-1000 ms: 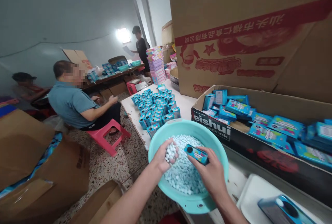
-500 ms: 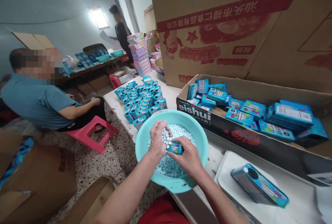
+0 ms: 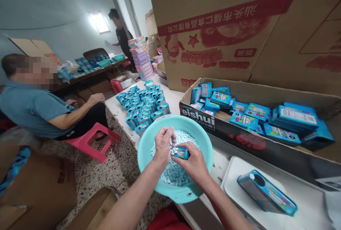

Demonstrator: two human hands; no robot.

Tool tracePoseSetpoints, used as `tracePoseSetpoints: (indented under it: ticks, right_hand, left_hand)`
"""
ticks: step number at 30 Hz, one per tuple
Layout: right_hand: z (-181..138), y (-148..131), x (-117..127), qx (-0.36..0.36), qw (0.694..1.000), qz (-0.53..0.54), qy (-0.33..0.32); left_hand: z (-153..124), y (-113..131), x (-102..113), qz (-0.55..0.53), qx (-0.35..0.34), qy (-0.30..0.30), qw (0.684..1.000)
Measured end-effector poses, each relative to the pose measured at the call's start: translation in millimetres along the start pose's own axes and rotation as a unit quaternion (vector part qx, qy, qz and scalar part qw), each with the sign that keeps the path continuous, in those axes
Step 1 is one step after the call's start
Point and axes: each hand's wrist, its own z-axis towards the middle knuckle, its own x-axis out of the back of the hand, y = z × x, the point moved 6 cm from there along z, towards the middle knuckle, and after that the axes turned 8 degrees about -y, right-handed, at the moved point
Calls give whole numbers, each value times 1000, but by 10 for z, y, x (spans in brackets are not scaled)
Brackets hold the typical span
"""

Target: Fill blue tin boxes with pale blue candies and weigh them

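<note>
A teal plastic basin [image 3: 149, 141] full of small pale-blue candy tablets [image 3: 173, 173] sits at the table's near edge. My left hand [image 3: 163, 146] is cupped over it, closed round a handful of tablets, and touches the mouth of a small blue candy tin [image 3: 181, 152]. My right hand [image 3: 193, 164] grips that tin from below, just above the tablets.
A low cardboard box [image 3: 202, 114] of blue tins stands right of the basin, with a tall carton [image 3: 213, 27] behind. Stacked tins [image 3: 144, 105] fill the table beyond. A larger tin [image 3: 266, 192] lies on a white tray [image 3: 306, 208]. A seated person [image 3: 34, 109] is left.
My hands came together over the basin: the left brought its handful of tablets against the tin in my right. The view swung down and right.
</note>
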Motion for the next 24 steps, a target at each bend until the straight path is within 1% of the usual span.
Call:
tracePoseSetpoints:
  ticks: [2, 5, 7, 10, 13, 16, 18, 21, 24]
  right_hand:
    - [11, -44, 18, -4, 1000, 2, 3]
    - [21, -156, 65, 11, 1000, 11, 14]
    - [19, -202, 79, 9, 1000, 19, 11]
    - [-2, -205, 62, -11, 1000, 28, -2]
    - [-35, -182, 22, -19, 999, 33, 1]
    - [-56, -165, -39, -23, 998, 49, -7]
    - [-69, -161, -51, -31, 997, 64, -12]
    - [-109, -183, 34, -38, 996, 85, 7]
    - [-168, -197, 174, -38, 992, 111, 51]
  left_hand:
    - [-12, 64, -22, 8, 3, -2, 1000]
    - [-31, 207, -62, 12, -17, -15, 1000]
    - [-42, 261, -62, 13, -23, -15, 1000]
    - [-61, 245, -29, 14, -12, -12, 1000]
    - [-91, 192, -14, 19, -8, -21, 1000]
    - [-130, 158, -39, 19, -4, -34, 999]
    - [-160, 185, -71, 10, -2, -47, 999]
    - [-177, 303, -72, -20, -4, -56, 998]
    - [-114, 383, 58, -65, -18, -29, 997]
